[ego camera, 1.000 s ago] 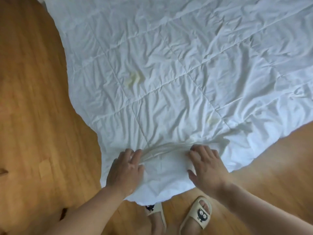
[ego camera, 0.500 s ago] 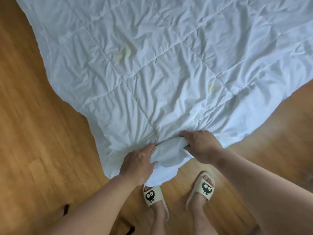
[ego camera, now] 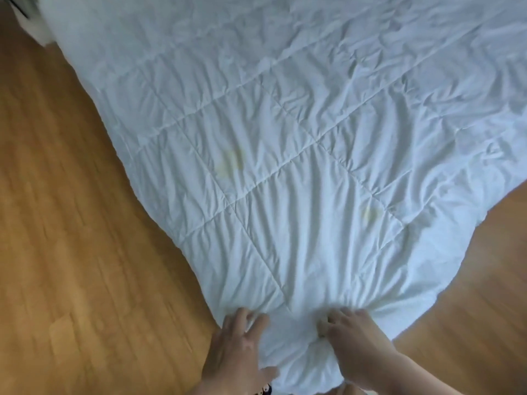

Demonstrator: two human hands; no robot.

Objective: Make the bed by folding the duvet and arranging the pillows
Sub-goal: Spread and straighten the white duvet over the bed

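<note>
Left hand (ego camera: 236, 346) and right hand (ego camera: 360, 347) each clutch the near corner of the white quilted duvet (ego camera: 299, 166); folding looks barely begun, pillows unseen.

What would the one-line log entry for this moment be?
duvet: corner bunched, over wooden floor | left hand: grips duvet | right hand: grips duvet | pillows: not visible
</note>
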